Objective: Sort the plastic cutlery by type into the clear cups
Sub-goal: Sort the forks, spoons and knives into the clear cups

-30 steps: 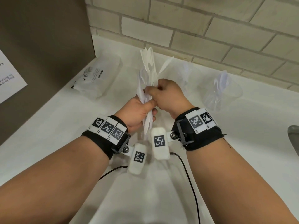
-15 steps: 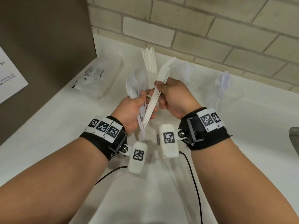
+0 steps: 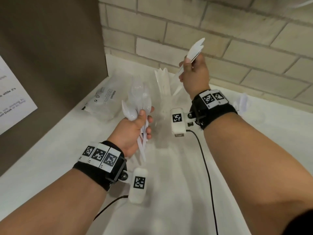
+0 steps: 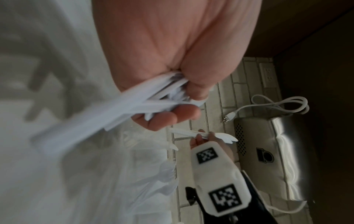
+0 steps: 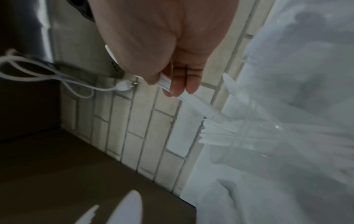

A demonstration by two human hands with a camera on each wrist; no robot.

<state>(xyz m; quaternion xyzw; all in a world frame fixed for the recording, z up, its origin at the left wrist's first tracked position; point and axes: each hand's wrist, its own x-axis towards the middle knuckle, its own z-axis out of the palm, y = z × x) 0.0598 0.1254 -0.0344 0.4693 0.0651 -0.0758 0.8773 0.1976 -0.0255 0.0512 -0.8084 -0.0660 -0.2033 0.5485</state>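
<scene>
1. White plastic knives (image 3: 194,51) sit pinched in my right hand (image 3: 194,77), raised above the cup of knives (image 3: 163,85).
2. My left hand (image 3: 133,129) is clenched round a bundle of spoons (image 3: 138,102).
3. They look light, stiff and slick; I'd grip mid-handle.
4. Clear cup walls barely show; the far-right cup (image 3: 243,106) is half hidden.

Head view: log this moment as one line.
left hand: grips spoons | right hand: holds knives above knife cup
</scene>
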